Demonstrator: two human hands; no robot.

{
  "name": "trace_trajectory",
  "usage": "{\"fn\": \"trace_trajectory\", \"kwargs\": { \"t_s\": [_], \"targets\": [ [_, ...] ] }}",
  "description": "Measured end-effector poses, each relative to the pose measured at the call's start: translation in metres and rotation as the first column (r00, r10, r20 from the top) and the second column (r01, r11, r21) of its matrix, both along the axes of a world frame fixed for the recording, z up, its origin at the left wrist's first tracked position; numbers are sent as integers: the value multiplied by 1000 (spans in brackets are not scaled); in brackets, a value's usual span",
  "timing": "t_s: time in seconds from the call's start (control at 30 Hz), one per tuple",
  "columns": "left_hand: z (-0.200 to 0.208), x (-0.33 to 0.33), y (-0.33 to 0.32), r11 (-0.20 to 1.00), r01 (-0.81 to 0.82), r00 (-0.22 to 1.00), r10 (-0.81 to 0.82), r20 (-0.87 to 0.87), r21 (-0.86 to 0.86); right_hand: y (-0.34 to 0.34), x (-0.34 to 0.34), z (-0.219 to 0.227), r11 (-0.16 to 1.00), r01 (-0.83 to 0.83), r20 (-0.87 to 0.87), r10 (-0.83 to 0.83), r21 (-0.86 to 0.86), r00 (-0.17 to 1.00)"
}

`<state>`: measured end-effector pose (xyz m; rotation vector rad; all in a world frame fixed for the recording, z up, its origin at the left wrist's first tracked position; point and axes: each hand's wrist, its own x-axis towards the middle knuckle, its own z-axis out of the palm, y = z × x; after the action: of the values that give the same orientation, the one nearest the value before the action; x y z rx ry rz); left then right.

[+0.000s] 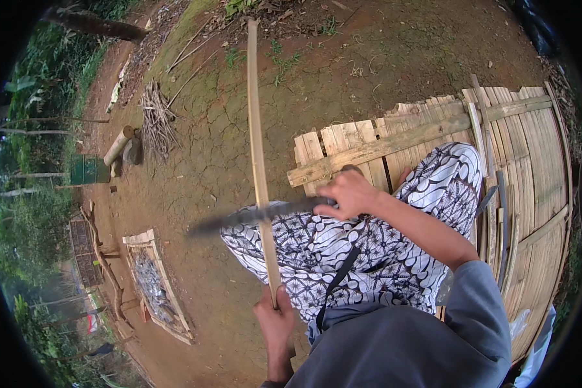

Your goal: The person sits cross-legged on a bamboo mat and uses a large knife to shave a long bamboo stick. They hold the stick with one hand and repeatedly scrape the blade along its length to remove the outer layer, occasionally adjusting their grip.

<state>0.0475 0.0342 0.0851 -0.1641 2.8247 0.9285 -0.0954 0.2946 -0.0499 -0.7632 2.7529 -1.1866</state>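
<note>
My left hand [275, 321] is closed round the near end of a long pale bamboo strip [257, 136], which points away from me over the bare ground. In my right hand [349, 196] is the handle of a machete [233, 221], its dark blade smeared by motion. The blade lies across the strip, reaching out to its left; whether it cuts into the strip I cannot tell. Below both is my patterned black-and-white cloth [343, 258], spread over my legs.
I sit at a slatted bamboo platform [537, 174] with a thick bamboo pole [394, 145] along its edge. Loose strips [501, 220] lie on it to my right. A wood-framed tray [181, 317], a stick bundle [154, 119], a log [118, 145] and a green drum [89, 169] are at the left.
</note>
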Motion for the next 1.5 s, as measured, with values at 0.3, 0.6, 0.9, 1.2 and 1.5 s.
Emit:
{"fn": "trace_trajectory", "kwargs": {
  "t_s": [0.3,0.6,0.9,1.2,1.5],
  "targets": [
    [-3,2,-8,990,-99,995,98,12,99,-1,11,0,996,-89,-144,91,18,985],
    [6,9,-11,998,2,1000,-4,-29,-67,7,1,16,998,55,-29,-55,-1,998],
    [16,7,-8,1000,-5,1000,5,-15,-14,16,-15,11,985,175,55,-175,4,983],
    [13,19,-15,999,-7,997,11,81,-48,14,-13,2,989,146,-241,-140,6,960],
    [12,22,-18,1000,1,998,-1,57,-9,13,-4,5,999,-5,-285,15,35,958]
  ]
}}
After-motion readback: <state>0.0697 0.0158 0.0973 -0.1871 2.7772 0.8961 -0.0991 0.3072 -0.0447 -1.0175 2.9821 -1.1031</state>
